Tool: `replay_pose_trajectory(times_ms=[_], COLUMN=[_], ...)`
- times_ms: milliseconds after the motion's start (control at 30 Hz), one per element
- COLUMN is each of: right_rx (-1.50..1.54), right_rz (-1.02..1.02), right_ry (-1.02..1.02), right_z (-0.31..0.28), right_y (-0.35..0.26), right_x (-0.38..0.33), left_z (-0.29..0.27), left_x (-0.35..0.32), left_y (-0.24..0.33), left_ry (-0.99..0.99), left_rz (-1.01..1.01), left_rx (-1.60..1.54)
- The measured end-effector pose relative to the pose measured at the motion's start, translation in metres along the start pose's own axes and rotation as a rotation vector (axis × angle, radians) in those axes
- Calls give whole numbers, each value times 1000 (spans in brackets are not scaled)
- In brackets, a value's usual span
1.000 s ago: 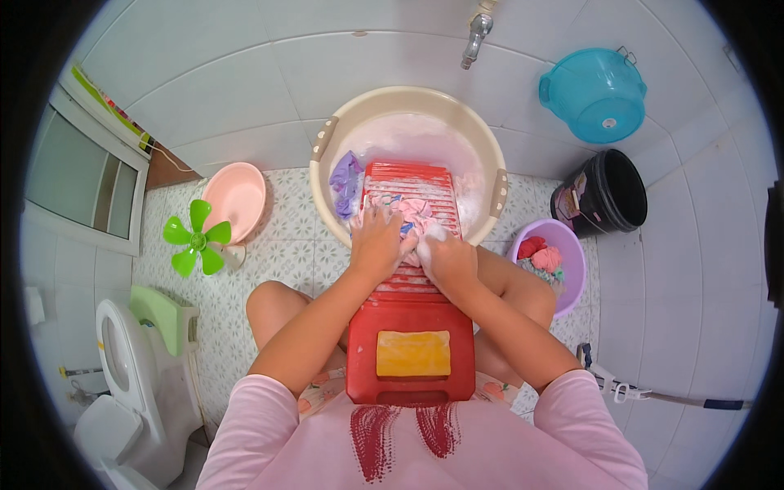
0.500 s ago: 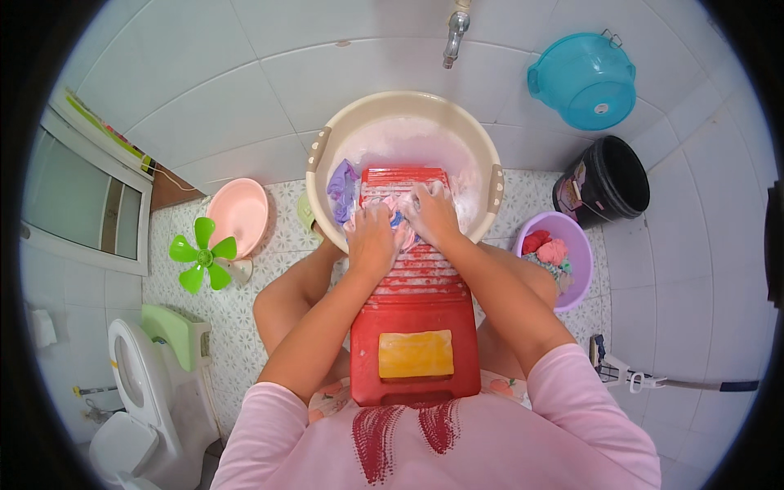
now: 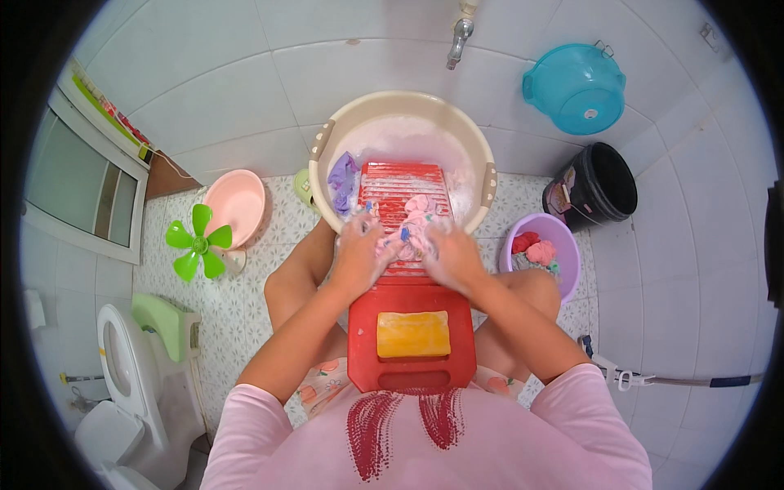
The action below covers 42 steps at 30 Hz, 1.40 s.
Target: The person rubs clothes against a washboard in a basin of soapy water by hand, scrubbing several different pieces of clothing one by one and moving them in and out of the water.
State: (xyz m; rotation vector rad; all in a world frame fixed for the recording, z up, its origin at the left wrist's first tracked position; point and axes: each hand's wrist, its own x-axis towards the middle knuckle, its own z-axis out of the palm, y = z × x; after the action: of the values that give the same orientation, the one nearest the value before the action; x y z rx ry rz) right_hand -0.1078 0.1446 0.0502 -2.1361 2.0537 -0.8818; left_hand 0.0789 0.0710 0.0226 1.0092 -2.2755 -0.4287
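A red washboard (image 3: pixel 408 327) leans from my lap into a beige basin (image 3: pixel 351 122) of soapy water. My left hand (image 3: pixel 359 253) and my right hand (image 3: pixel 451 255) press together on a soapy pink cloth (image 3: pixel 415 222) lying on the board's ribs. Both hands are foamy and closed around the cloth. A yellow bar of soap (image 3: pixel 413 334) rests in the board's lower tray. A purple garment (image 3: pixel 342 178) hangs over the basin's left edge.
A purple bowl (image 3: pixel 563 237) with pink and red clothes stands to the right, a black bucket (image 3: pixel 600 188) and blue basin (image 3: pixel 577 86) behind it. A tap (image 3: pixel 459 37) is above the basin. A pink bowl (image 3: pixel 237 208), green fan (image 3: pixel 198 242) and toilet (image 3: pixel 122 384) are at left.
My hands have slid down the washboard toward me with the pink cloth, from the upper ribs to the middle of the board. The view has tilted slightly.
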Motion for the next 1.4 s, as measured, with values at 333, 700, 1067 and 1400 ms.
replay_pose_trajectory(times_ms=[333, 700, 1067, 1400], right_rx=[-210, -96, -145, -301], right_rz=[387, 13, 242, 241], right_ry=[-225, -191, -154, -39], right_z=[78, 36, 80, 108], right_y=[63, 21, 56, 81], right_x=[85, 22, 72, 100], left_z=[69, 14, 55, 83], left_x=[62, 25, 68, 106], left_y=[-16, 5, -5, -32], left_ry=[-109, -293, -298, -236], left_rz=[-67, 230, 2, -84], left_rx=[272, 72, 284, 312])
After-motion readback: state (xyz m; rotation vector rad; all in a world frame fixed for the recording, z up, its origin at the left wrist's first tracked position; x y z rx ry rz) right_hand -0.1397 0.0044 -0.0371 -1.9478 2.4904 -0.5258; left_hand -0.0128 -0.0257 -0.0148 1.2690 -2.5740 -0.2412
